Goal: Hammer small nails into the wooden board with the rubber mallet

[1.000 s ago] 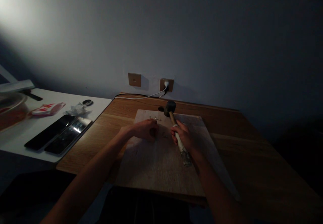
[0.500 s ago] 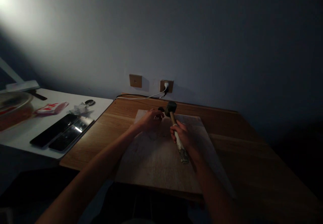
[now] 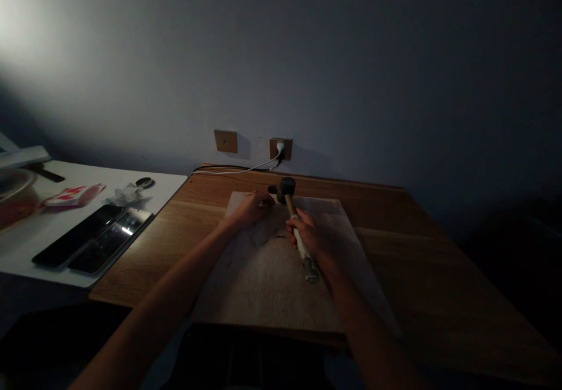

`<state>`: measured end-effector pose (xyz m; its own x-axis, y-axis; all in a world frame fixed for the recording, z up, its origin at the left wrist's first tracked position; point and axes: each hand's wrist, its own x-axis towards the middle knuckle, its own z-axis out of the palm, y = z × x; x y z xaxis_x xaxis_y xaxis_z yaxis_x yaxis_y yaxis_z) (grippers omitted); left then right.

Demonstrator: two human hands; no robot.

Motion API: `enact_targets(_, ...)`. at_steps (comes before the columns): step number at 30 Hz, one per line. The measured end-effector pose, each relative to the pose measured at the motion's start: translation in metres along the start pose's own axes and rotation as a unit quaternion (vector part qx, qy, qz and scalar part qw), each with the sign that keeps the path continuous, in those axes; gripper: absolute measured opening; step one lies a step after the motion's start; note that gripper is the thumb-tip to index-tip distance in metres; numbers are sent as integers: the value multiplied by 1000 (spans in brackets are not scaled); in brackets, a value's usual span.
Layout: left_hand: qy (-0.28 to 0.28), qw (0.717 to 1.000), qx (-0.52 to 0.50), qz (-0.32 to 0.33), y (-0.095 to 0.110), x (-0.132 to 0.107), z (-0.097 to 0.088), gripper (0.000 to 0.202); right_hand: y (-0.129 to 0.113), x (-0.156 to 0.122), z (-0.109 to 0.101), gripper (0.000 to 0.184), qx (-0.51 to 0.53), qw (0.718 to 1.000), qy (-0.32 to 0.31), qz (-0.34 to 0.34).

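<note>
My right hand [image 3: 308, 233] is wrapped around the pale, worn handle of a mallet [image 3: 287, 187]. The mallet's dark, blunt head points away from me, above the far part of a wooden board [image 3: 263, 293]. To its left, my left hand [image 3: 251, 208] rests over the board with fingers curled in; dim light hides what they hold, if anything. A small dark roundish object [image 3: 272, 190] shows just past those fingertips, beside the mallet head. Lower down, between the hands, a thin curved shiny piece [image 3: 280, 236] lies on the board.
The board lies on a wooden table [image 3: 184, 226] against the wall. On a white surface [image 3: 21, 255] at left are two dark phone-like slabs [image 3: 108, 243], a red-and-white packet [image 3: 72, 195], a crumpled clear bag [image 3: 132, 195] and a bowl [image 3: 17, 194]. A plugged-in cable [image 3: 257, 169] runs along the back.
The view has turned slightly, so everything sits further left. The thin curved piece on the board shows now. Both hands keep nearly the same pose, the mallet still in my right.
</note>
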<state>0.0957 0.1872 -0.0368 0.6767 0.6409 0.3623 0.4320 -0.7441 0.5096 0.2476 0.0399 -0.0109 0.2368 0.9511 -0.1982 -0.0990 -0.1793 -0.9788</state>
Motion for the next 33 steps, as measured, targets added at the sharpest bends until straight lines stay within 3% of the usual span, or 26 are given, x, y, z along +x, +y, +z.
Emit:
enact_targets(5, 7, 1000, -23, -12, -1, 0, 2, 25, -3, -4, 0, 31, -2, 1000, -8, -7)
enact_targets(10, 9, 996, -76, -53, 3, -3, 0, 53, -11, -12, -1, 29, -14, 999, -30, -22)
enact_targets(14, 20, 994, -96, -55, 5, -3, 0, 59, -16, -17, -4, 27, -28, 998, -49, -30)
enact_targets(25, 21, 993, -99, -55, -8, -3, 8, 45, -19, -26, -6, 25, -97, 989, -110, -28)
enact_targets(33, 31, 993, -104, -50, -8, -2, 9, 44, -15, -24, -5, 18, -91, 991, -92, -32)
